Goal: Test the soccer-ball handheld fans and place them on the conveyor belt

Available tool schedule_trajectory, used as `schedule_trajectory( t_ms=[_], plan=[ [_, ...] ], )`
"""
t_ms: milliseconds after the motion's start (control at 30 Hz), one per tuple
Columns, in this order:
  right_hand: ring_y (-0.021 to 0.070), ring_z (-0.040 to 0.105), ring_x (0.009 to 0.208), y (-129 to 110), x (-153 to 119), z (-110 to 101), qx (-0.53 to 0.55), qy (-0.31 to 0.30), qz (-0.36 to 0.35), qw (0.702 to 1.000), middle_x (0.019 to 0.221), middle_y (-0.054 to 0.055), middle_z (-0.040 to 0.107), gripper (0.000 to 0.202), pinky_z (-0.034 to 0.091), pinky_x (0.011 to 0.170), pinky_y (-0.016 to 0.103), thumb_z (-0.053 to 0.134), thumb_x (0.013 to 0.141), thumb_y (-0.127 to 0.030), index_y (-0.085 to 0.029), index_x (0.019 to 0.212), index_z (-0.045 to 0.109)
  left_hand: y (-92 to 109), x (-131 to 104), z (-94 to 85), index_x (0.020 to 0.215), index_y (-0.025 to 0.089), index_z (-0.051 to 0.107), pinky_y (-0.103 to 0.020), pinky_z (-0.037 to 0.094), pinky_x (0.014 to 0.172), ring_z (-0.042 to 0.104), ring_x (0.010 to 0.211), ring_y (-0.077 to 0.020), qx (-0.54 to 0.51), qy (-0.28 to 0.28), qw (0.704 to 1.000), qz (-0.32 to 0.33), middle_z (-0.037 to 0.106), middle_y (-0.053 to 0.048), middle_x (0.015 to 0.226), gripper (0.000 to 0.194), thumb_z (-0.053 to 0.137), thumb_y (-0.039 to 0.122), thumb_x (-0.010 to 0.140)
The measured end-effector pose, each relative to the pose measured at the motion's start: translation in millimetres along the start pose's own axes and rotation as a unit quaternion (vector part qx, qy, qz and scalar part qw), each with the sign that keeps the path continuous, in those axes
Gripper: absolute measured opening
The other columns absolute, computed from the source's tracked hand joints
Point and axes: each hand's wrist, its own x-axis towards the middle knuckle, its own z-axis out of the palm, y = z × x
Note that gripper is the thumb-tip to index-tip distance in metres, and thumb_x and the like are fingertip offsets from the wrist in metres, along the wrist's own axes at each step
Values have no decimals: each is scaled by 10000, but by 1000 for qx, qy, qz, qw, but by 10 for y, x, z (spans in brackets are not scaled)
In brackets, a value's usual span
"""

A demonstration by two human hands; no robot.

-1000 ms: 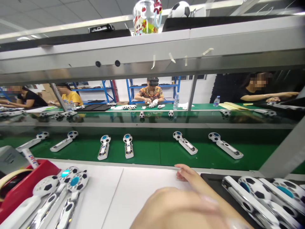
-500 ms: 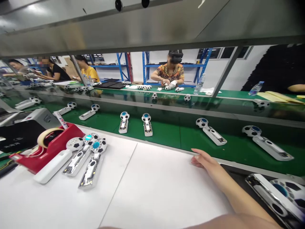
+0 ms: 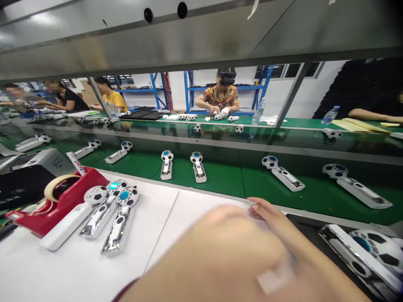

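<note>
My right hand (image 3: 263, 211) rests at the far edge of the white work surface (image 3: 163, 214), beside the green conveyor belt (image 3: 225, 176). Its index finger is stretched out, the other fingers loosely bent, and nothing shows in it. My left hand (image 3: 242, 239) is a large motion blur close to the camera, crossing in front of my right forearm. A whitish patch shows on the blur; its fingers cannot be made out. By my right forearm lies a football-headed device with a clear handle (image 3: 355, 262), on a black mat (image 3: 302, 222).
Several football-headed devices (image 3: 198, 167) lie along the belt. Left of me, a red tape dispenser (image 3: 66, 195) stands beside three more devices (image 3: 118, 226). A metal shelf (image 3: 201, 37) hangs overhead. Co-workers (image 3: 218, 98) sit across the line.
My left arm has swung up from the bottom edge into the middle, covering much of the white surface. My right hand stays at the belt edge. The camera view has shifted slightly.
</note>
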Motion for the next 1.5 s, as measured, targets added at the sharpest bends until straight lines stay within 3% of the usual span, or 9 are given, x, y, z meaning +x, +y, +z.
schedule_trajectory(
  t_ms=[100, 200, 333, 500, 700, 900, 1233, 1400, 1500],
  plan=[
    [214, 611, 809, 65, 28, -24, -5, -11, -9, 1000, 776, 37, 614, 393, 459, 845, 362, 607, 702, -478, -192, 971, 601, -453, 346, -64, 1018, 256, 619, -305, 436, 859, 573, 917, -199, 94, 18, 995, -21, 651, -28, 985, 285, 441, 243, 796],
    [204, 610, 774, 116, 67, -43, -17, -5, -17, 1000, 754, 32, 614, 409, 470, 791, 354, 609, 691, -487, -183, 965, 604, -1250, 578, 47, 1105, 221, 569, -322, 378, 939, 497, 1078, -227, 204, 80, 943, -250, 595, -59, 1112, 328, 433, 259, 809],
    [196, 599, 732, 141, 141, -16, -78, 21, -25, 996, 727, 34, 612, 389, 460, 657, 308, 547, 709, -462, -172, 964, 594, -2170, 576, 290, 1189, 126, 508, -531, 327, 916, 318, 1208, -402, 216, 133, 886, -388, 424, -217, 1280, 440, 508, 231, 761],
    [196, 599, 774, 84, 368, 244, -171, 66, -63, 981, 843, 53, 610, 371, 460, 655, 298, 443, 737, -381, -169, 1018, 562, -2568, 440, 507, 1218, 148, 477, -553, 245, 958, 278, 1240, -402, 161, 205, 862, -434, 426, -233, 1255, 509, 585, 227, 727],
    [168, 543, 989, -187, 886, 887, -251, 71, -119, 958, 1228, 77, 442, 426, 420, 859, 270, 436, 780, -280, -201, 1194, 493, -2697, 448, 489, 1149, 158, 525, -511, 248, 985, 387, 1191, -362, -15, 308, 845, -436, 517, -196, 1119, 435, 567, 132, 716],
    [312, 469, 1098, -311, 1283, 1327, -322, 81, -75, 940, 1203, 137, 467, 646, 356, 908, 417, 591, 709, -247, -236, 1322, 390, -2643, 497, 408, 1149, 150, 469, -368, 500, 755, 633, 860, -230, -317, 374, 781, -386, 588, -142, 1004, 333, 330, 257, 866],
    [206, 619, 797, -477, 982, 860, -167, 24, -40, 985, 1086, 76, 585, 900, 485, 638, 293, 595, 713, -449, -273, 1424, 72, -1787, 707, 230, 1276, 321, 394, -244, 494, 691, 622, 882, -159, -675, 278, 679, -72, 575, -60, 1147, 435, 436, 386, 848],
    [206, 609, 897, -699, 343, 694, 118, 44, -100, 987, 1213, 62, 524, 926, 510, 679, 296, 629, 684, -510, -364, 1400, 60, -1462, 689, 184, 1366, 429, 150, -237, 484, 634, 618, 755, -132, -620, 158, 764, -79, 569, -46, 1189, 733, 576, 418, 770],
    [211, 636, 804, -881, -32, 541, 157, 47, -131, 978, 1155, 50, 547, 1018, 527, 693, 371, 722, 633, -420, -437, 1376, 28, -1359, 706, 275, 1321, 386, 340, -251, 467, 806, 574, 978, -176, -498, 175, 841, -119, 503, -9, 1273, 688, 664, 341, 716]
  ],
)
